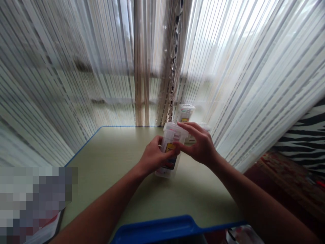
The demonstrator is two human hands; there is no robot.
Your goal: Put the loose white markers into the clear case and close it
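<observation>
A clear plastic container with a translucent lid and a dark label with a yellow patch stands slightly tilted above the table. My left hand is wrapped around its body, with the thumb across the label. From the right, my right hand grips its upper part, the fingers at the lid's edge and the thumb on the front, near the label. What lies inside the container is too blurred to name. Behind my right hand stands a similar clear container, and another is mostly hidden by that hand.
The pale green table has a blue edge, and a blue tray is at its front. String curtains hang behind it. A pixelated area covers the lower left. A zebra-striped cloth is at the right.
</observation>
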